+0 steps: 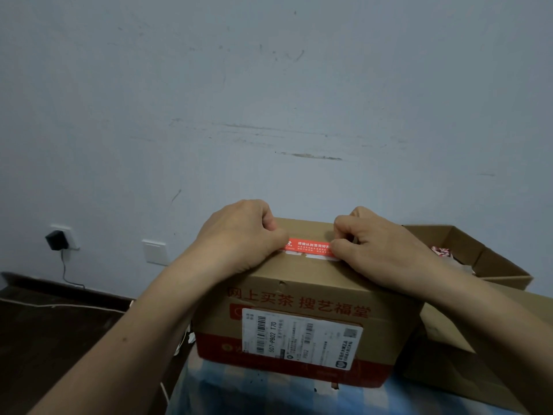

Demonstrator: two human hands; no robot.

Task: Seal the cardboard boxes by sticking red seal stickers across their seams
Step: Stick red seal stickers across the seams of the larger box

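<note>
A closed cardboard box (299, 298) with red print and a white shipping label on its near side stands in front of me. A red seal sticker (309, 246) with white text lies along the top of the box. My left hand (239, 235) pinches the sticker's left end with curled fingers. My right hand (380, 250) pinches its right end the same way. Both ends of the sticker are hidden under my fingers, and a white strip shows just below it.
An open cardboard box (484, 265) with something patterned inside stands at the right. Both boxes rest on a blue checked cloth (269, 396). A pale wall is close behind, with a socket and black adapter (55, 239) at the left and dark floor below.
</note>
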